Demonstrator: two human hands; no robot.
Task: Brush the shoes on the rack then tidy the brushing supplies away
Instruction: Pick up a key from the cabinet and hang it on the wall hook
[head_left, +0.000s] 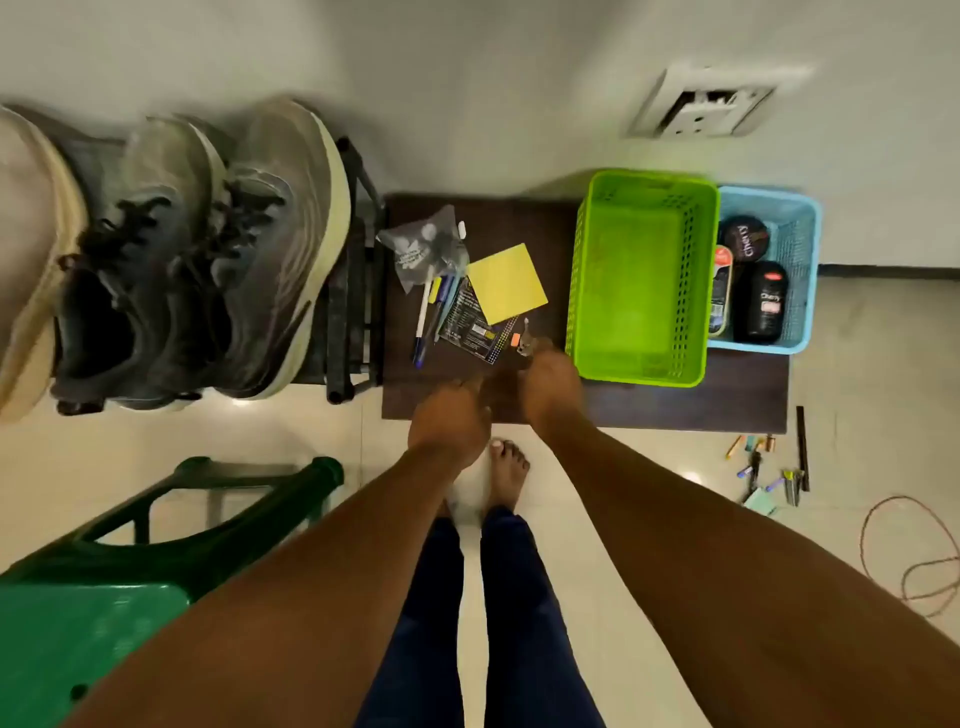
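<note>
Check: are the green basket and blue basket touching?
Touching. The head view shows the green basket with its right rim pressed against the blue basket, with no gap between them.

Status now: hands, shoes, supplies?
Both hands low over the board, grip unclear. Shoes on rack. Polish in blue basket; green basket empty.

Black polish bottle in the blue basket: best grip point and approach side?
Grip the black polish bottle across its body, coming from above. It lies on its side in the blue basket, walled in on the right, with a flat polish case close on its left and a round tin beyond its cap, so only the top is open.
</note>
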